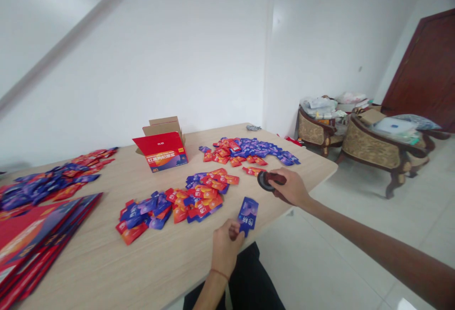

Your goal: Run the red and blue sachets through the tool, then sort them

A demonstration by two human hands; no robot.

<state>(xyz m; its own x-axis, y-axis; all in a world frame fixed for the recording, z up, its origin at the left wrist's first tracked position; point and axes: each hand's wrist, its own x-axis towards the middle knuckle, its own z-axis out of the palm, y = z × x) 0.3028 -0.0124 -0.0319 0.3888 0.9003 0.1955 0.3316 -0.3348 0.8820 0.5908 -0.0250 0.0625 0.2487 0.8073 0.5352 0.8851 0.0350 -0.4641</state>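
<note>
My left hand [226, 243] is closed at the table's near edge, its fingertips pinching the lower end of a purple sachet [249, 209]. That sachet seems to overlap another purple one. To the right, my right hand [293, 187] grips a round, black-rimmed tool [263, 181] with a dark reddish-brown handle; its exact kind is unclear. The tool is tilted above the table, close to a red-orange sachet [253, 171]. Left of my hands lie a mixed heap of red and purple sachets [202, 195] and a smaller heap [144, 215].
A red carton [165, 151] with raised flaps stands at the back. More sachets spread at back right [249, 149] and far left [53, 182]. Flattened red cartons [39, 239] lie front left. Loaded armchairs [377, 146] stand beyond the table's right edge.
</note>
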